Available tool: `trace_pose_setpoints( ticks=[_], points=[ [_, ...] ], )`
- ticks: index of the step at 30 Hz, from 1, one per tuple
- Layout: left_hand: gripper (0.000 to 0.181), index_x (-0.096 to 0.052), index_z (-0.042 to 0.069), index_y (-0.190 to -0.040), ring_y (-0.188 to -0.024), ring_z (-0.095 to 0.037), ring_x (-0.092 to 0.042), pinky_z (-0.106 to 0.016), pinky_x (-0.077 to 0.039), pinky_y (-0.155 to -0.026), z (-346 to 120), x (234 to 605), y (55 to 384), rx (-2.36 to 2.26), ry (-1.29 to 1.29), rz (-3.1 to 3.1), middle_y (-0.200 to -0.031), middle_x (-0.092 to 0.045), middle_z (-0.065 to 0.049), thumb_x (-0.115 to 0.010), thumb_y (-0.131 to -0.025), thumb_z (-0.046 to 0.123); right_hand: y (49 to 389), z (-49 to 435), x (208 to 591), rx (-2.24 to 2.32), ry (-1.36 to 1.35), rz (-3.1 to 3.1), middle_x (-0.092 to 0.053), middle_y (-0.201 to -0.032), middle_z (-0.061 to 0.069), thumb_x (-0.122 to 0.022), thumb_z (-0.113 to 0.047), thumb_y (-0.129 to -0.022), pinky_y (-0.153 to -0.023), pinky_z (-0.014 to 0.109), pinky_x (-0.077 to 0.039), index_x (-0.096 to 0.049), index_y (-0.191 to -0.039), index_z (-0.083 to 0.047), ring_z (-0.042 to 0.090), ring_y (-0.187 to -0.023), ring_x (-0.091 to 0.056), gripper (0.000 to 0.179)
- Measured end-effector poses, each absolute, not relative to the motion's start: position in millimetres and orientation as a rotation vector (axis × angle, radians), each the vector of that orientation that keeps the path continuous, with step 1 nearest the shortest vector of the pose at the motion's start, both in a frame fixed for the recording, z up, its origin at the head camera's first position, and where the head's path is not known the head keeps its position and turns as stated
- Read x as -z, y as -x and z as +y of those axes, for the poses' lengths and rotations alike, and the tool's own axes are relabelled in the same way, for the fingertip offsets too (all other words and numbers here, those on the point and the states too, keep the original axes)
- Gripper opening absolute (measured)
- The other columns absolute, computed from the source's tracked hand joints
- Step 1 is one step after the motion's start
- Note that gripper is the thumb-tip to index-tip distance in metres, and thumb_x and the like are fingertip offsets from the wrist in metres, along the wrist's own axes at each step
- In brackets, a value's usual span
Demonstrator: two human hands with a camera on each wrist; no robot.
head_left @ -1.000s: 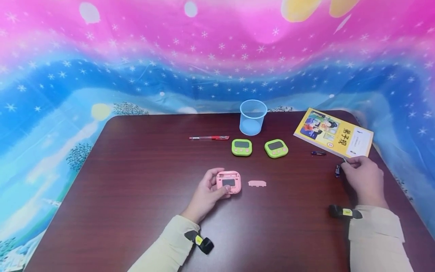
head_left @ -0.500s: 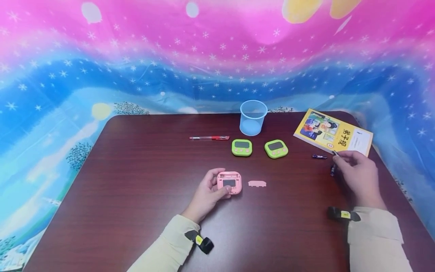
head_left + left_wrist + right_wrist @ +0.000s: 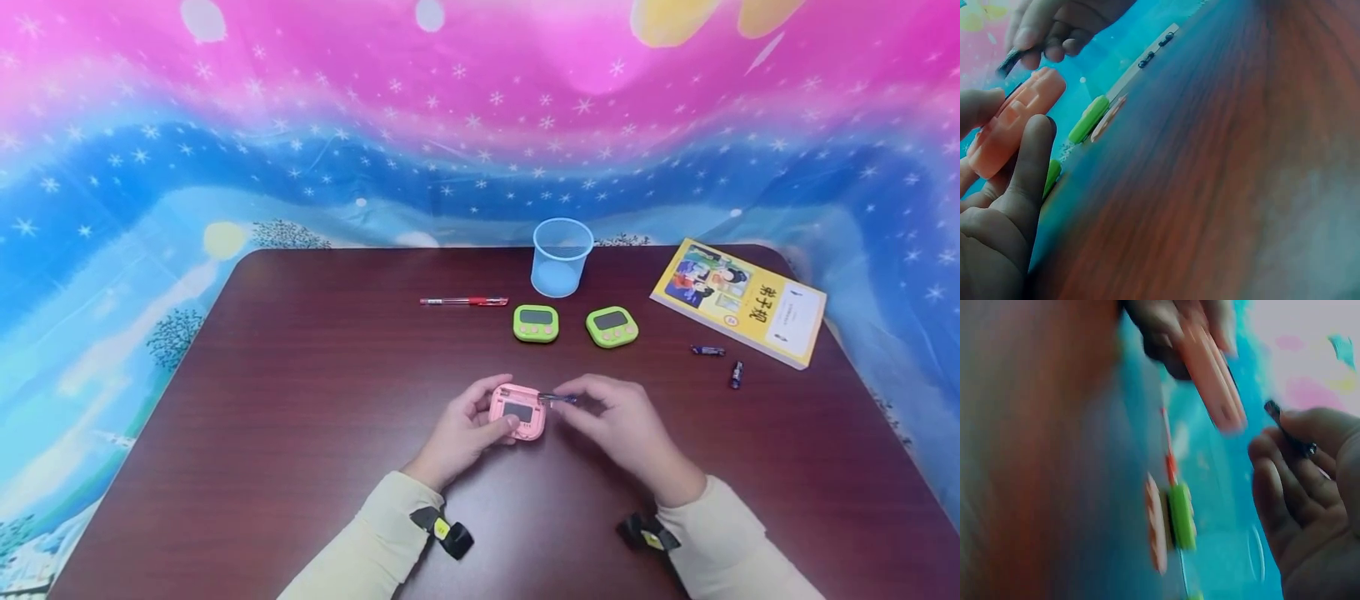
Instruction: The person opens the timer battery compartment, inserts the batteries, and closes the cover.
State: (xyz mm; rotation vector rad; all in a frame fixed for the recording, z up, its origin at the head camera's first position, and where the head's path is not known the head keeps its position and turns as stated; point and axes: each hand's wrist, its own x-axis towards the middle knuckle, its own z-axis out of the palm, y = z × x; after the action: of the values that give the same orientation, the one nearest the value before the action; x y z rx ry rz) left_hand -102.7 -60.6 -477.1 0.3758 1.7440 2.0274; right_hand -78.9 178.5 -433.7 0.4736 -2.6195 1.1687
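A pink digital timer (image 3: pixel 517 412) is held in my left hand (image 3: pixel 465 433), back side up, its battery slot uncovered and the thumb across its lower part. Just right of it, my right hand (image 3: pixel 626 429) pinches a dark AAA-size battery (image 3: pixel 1291 430) between thumb and fingers. A small gap parts the battery from the timer in the right wrist view. The pink battery cover (image 3: pixel 1155 525) lies on the table; in the head view my right hand hides it. Two more batteries, one (image 3: pixel 708 351) lying sideways and another (image 3: pixel 737 374) lengthwise, rest at the right.
Two green timers (image 3: pixel 536 323) lie face up beyond my hands. Behind them stands a light blue mesh cup (image 3: pixel 558 262), with a red pen (image 3: pixel 463 302) to its left. A yellow book (image 3: pixel 742 302) lies at the back right of the dark wooden table (image 3: pixel 300 400).
My right hand has come left from beside the book to the pink timer, bringing a battery. The left hand has shifted slightly right and tilted the timer a little.
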Motion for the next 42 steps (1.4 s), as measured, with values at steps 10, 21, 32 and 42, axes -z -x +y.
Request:
trace_pose_setpoints(
  ticks=[10, 21, 32, 42],
  points=[
    [0.059, -0.041, -0.001, -0.146, -0.092, -0.018, -0.07, -0.038, -0.063, -0.078, -52, 478, 96, -2.025, -0.417, 1.673, -0.122, -0.062, -0.02, -0.065, -0.093, -0.006, 74, 162, 447, -1.34, -0.47, -2.571, -0.063, -0.096, -0.007, -0.083, -0.014, -0.084, -0.064, 0.025, -0.053, -0.074, -0.114, -0.012, 0.011, -0.08, -0.059, 0.032],
    [0.058, -0.042, -0.006, -0.143, -0.093, -0.017, -0.07, -0.036, -0.063, -0.077, -49, 480, 93, -2.001, -0.486, 1.674, -0.121, -0.06, -0.025, -0.066, -0.09, -0.01, 83, 170, 462, -2.145, -0.106, -2.607, -0.07, -0.092, 0.014, -0.071, -0.012, -0.094, -0.069, 0.027, -0.057, -0.067, -0.111, 0.003, 0.018, -0.077, -0.066, 0.024],
    [0.057, -0.044, 0.0, -0.143, -0.091, -0.018, -0.07, -0.036, -0.063, -0.077, -46, 479, 95, -2.04, -0.364, 1.749, -0.12, -0.064, -0.021, -0.067, -0.091, -0.006, 91, 194, 461, -1.49, -0.12, -2.689, -0.069, -0.09, -0.003, -0.075, -0.024, -0.093, -0.065, 0.025, -0.053, -0.073, -0.102, -0.015, 0.017, -0.076, -0.062, 0.014],
    [0.057, -0.043, -0.003, -0.143, -0.088, -0.016, -0.07, -0.036, -0.063, -0.077, -47, 479, 96, -2.056, -0.346, 1.724, -0.117, -0.064, -0.022, -0.068, -0.091, -0.005, 97, 222, 461, -1.104, -0.261, -2.877, -0.06, -0.086, -0.006, -0.081, -0.018, -0.086, -0.061, 0.026, -0.044, -0.077, -0.107, -0.014, 0.014, -0.073, -0.051, 0.021]
  ],
)
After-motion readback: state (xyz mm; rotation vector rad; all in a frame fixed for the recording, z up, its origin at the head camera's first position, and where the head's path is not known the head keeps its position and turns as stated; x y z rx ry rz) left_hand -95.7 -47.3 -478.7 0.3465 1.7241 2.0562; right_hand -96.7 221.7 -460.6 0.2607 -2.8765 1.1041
